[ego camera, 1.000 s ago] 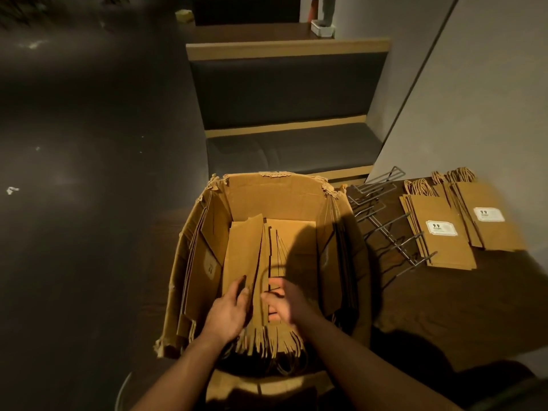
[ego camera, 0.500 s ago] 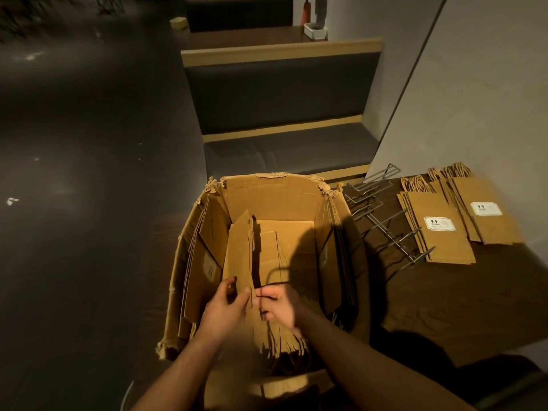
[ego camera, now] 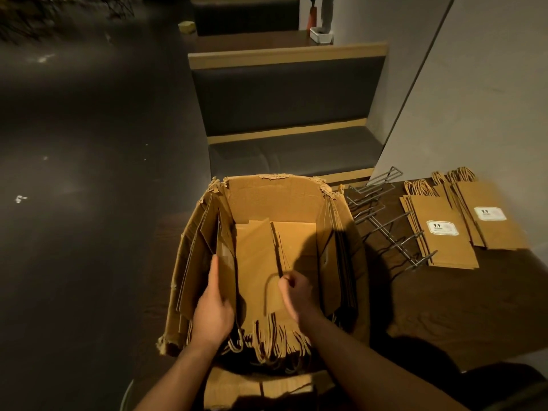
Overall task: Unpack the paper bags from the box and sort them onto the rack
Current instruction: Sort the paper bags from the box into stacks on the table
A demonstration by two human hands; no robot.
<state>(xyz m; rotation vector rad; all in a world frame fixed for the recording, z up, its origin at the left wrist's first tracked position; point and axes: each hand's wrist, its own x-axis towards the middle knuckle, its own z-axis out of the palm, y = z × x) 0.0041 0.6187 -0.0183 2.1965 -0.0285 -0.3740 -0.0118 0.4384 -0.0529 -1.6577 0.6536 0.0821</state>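
Observation:
An open cardboard box (ego camera: pixel 267 191) holds a bundle of flat brown paper bags (ego camera: pixel 256 262) standing on edge, their twisted handles fanned toward me. My left hand (ego camera: pixel 212 312) grips the bundle's left side, thumb up along its edge. My right hand (ego camera: pixel 293 289) pinches the bundle's right edge, fingers curled around it. More flat bags line the box's left and right walls. A wire rack (ego camera: pixel 385 218) lies on the wooden table right of the box. Beside it lie two stacks of labelled paper bags (ego camera: pixel 439 232).
The box sits at the wooden table's (ego camera: pixel 444 307) left end. A grey wall (ego camera: pixel 474 99) rises behind the rack. A dark cushioned bench (ego camera: pixel 290 152) stands beyond the box. Dark floor (ego camera: pixel 89 203) spreads on the left. A loose cardboard flap (ego camera: pixel 255 387) sticks out near me.
My hands have spread apart onto the two sides of the bag bundle, and the bundle now leans flatter, showing its broad face. The view has tilted slightly.

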